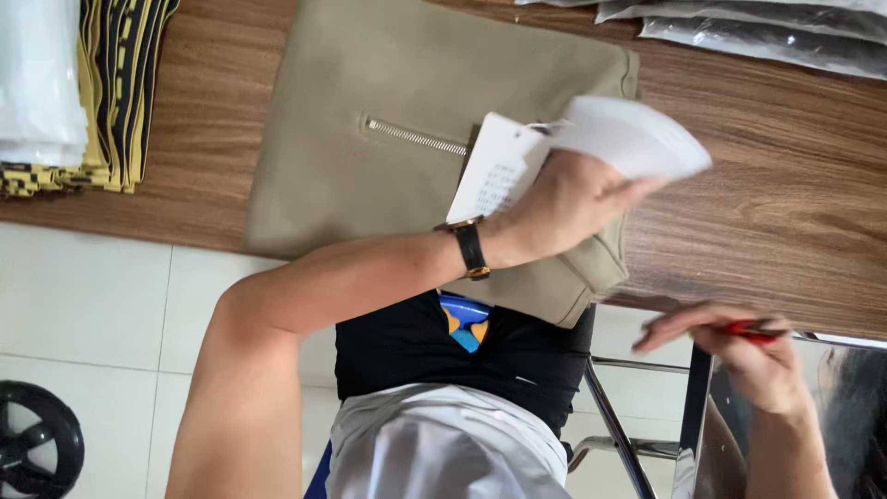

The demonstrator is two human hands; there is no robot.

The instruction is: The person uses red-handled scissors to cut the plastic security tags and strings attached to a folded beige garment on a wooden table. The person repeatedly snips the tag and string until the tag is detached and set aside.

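Wooden tabletop [767, 185] fills the upper part of the view, with white floor tiles [83, 296] below its edge. At far left, a white stack [37, 83] sits on the table beside folded yellow-and-black striped cloth [115, 92]. A black wheel [37, 444] stands on the floor in the lower left corner.

Next comes a beige garment [370, 83], lying flat on the table with its lower right corner hanging over the edge. Its metal zipper [416, 137] runs almost level, dipping slightly to the right.

The left hand [564, 199], with a watch [469, 248] on the wrist, hovers over the garment's right half. Its fingers are closed on white paper tags [628, 134], the thumb pressed against them. 1 card [494, 171] stands out to the left of the hand, with its long axis steep and its top leaning right. The other sheets fan out to the right, pointing past the garment's edge.

The right hand [758, 360] is low at the right, off the table edge and well apart from the left. Its fingers are clamped on a red pen [753, 330], which lies nearly level and is mostly hidden by them. 1 finger stretches out leftward.

Clear plastic bags [758, 32] lie along the top right of the table, and a metal frame [619, 434] shows below.
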